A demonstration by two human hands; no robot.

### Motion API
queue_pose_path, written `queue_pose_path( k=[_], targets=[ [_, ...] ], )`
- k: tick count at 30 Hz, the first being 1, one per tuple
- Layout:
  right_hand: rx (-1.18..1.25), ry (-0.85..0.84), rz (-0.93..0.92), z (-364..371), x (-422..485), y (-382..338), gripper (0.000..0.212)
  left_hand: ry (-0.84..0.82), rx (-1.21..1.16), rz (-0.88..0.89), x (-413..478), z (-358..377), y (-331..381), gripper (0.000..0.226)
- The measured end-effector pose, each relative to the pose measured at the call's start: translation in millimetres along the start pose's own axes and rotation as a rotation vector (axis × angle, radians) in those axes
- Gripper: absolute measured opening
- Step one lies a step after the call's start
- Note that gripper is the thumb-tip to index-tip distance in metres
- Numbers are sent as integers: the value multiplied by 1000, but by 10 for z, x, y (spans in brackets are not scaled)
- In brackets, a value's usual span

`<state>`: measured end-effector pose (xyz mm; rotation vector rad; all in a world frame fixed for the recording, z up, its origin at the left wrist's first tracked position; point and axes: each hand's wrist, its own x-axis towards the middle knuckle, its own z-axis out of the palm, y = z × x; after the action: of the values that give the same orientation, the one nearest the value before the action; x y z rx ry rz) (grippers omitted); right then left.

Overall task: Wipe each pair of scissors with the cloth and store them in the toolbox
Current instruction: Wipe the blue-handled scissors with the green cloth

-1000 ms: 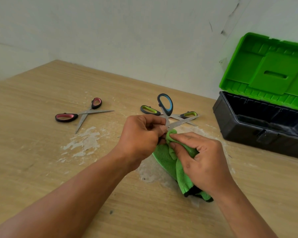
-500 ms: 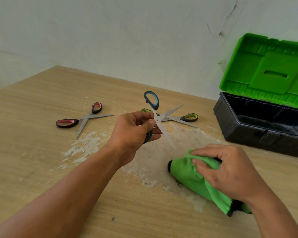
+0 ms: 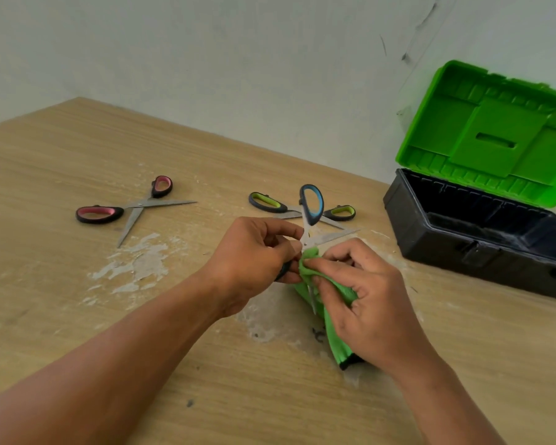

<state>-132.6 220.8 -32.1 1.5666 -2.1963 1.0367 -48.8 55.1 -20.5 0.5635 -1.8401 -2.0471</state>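
The left hand (image 3: 254, 255) holds the blue-handled scissors (image 3: 312, 207) above the middle of the bench (image 3: 77, 300), its fingers (image 3: 283, 228) curled and pinching them close to the pivot. The scissors are spread open: one blue handle loop stands up above the hands, one blade points to the right, and the other blade points down towards the person. Only a dark bit of the second handle shows under the left fingers.

The right hand (image 3: 366, 300) grips the green cloth (image 3: 337, 343), fingers bent, with thumb and fingertips pinching a bunched fold of it against the scissors just below the pivot. The downward blade lies against the cloth, and the rest of the cloth hangs under the right palm, its dark-edged end touching the bench.

Behind the hands the green-handled scissors (image 3: 267, 202) lie open and flat on the bench, partly hidden by the blue handle. The pink-handled scissors (image 3: 135, 207) lie open too, well to the left and apart from the others.

The toolbox (image 3: 463, 239) sits at the far right of the bench, near the wall (image 3: 238, 75), with its black base open and its green lid (image 3: 495, 136) tilted back and upright. Its inside is dark, and I cannot tell what it holds.

White patches (image 3: 142, 261) mark the wood between the pink-handled scissors and the hands, and under the cloth
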Motion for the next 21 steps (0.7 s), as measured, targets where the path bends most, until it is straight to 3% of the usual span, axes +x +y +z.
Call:
queue_pose_path(
  k=[6, 11, 15, 19, 21],
  targets=[
    [-4, -82, -12, -10, -11, -25, 23, 52, 5, 23, 2, -1, -36, 16],
    [-4, 3, 3, 12, 38, -2, 28, 33, 1, 0, -35, 93, -52, 14],
    [59, -90, 30, -16, -9, 7, 26, 96, -3, 2, -33, 94, -77, 13],
    [60, 48, 41, 11, 39, 16, 29, 101, -10, 13, -53, 157, -54, 14],
    [69, 24, 49, 8, 36, 22, 29, 116, -12, 15, -30, 151, -61, 14]
  ],
)
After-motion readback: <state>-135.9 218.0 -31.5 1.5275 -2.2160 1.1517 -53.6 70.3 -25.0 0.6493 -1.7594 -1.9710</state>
